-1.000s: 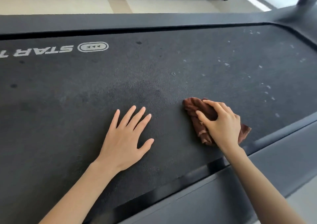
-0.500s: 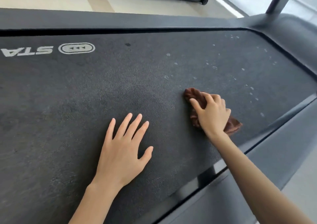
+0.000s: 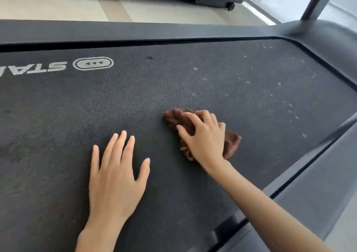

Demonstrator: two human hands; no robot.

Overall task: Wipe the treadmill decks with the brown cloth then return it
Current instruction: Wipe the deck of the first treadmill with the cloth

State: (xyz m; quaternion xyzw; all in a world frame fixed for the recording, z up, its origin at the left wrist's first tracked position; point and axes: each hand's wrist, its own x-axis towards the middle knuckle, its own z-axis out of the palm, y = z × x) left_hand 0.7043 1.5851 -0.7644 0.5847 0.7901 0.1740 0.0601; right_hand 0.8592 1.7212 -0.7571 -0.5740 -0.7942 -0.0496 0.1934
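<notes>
Brown cloth (image 3: 229, 141) lies bunched on the treadmill deck (image 3: 173, 81) toward its near edge, my right hand (image 3: 204, 139) clenched on it in a firm grip, while my left hand (image 3: 116, 176) rests flat, fingers spread, beside it.

Treadmill belt (image 3: 173, 81), far left edge: white upside-down letters "STA", cut off, perhaps longer word; oval logo (image 3: 93, 63) beside.

Left hand (image 3: 116, 176) lies flat on the treadmill deck (image 3: 58, 126), lower middle of frame. Right hand (image 3: 204, 136) is just to its right, on top of the cloth (image 3: 230, 143). Logo (image 3: 93, 63) sits upper left.
</notes>
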